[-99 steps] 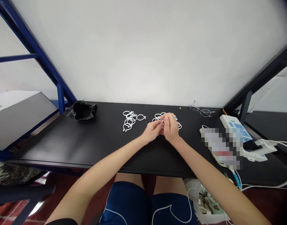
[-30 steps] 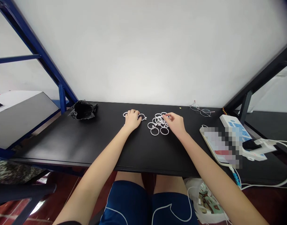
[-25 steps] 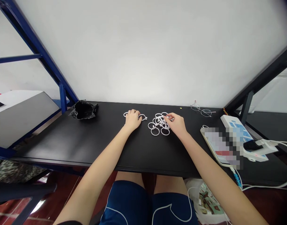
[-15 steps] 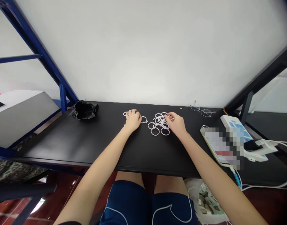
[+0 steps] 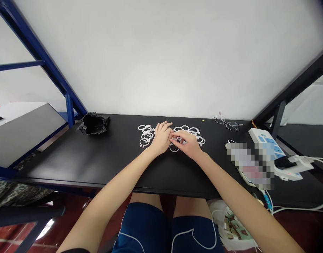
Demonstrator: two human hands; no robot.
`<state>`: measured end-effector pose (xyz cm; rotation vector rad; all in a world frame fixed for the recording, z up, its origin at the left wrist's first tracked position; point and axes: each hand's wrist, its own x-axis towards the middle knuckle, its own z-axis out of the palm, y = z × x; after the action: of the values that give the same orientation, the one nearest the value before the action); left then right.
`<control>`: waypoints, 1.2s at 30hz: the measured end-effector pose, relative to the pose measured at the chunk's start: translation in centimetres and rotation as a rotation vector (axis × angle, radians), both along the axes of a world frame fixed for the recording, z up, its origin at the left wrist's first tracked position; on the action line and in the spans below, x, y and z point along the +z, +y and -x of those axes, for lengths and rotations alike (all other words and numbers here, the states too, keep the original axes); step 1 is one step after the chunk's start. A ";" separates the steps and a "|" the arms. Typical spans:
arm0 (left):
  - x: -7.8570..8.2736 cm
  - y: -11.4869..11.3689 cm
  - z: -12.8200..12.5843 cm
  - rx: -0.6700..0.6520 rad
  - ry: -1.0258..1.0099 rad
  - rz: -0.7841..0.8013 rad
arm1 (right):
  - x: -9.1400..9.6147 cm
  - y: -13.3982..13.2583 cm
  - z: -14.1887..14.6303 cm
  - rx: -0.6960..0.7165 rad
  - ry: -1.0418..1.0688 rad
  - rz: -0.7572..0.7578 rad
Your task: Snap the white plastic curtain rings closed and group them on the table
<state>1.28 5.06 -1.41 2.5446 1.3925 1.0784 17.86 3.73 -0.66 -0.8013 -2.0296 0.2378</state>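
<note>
The rings [image 5: 147, 134] are white, the desk [image 5: 111, 154] black, the shorts [image 5: 142, 225] navy blue

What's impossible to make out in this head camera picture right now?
In the head view:
White rings: partly hidden by the right hand, so no sure count.
Left hand: its palm faces away, hiding anything underneath.
Phone: screen hidden by pixelation.
Black bag: interior too dark to read.
Yellow speck: too small to identify.
Grey-sided object: cut off by the left edge.

bright wall [image 5: 161, 63], glare on desk [image 5: 53, 165], pixelated patch [image 5: 250, 165]
</note>
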 end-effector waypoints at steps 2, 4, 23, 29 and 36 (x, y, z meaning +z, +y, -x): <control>-0.2 0.1 0.0 0.006 -0.023 -0.002 | 0.0 0.0 0.2 -0.032 0.047 -0.005; -0.3 0.2 0.0 0.010 -0.058 -0.002 | 0.0 0.0 0.1 -0.081 0.093 -0.007; 0.3 -1.5 -0.9 -0.259 -0.254 0.064 | 0.6 -1.4 1.0 -0.078 0.104 -0.023; 0.4 -1.5 -0.7 -0.294 -0.219 -0.036 | 0.4 -1.5 0.8 -0.035 -0.054 -0.110; 0.7 -1.2 0.0 -0.401 -0.105 -0.006 | 0.7 -1.7 0.7 0.001 -0.166 -0.257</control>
<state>1.27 3.85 -0.73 2.5694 0.8051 1.1166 17.21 2.04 0.06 -0.6761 -2.1605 -0.0922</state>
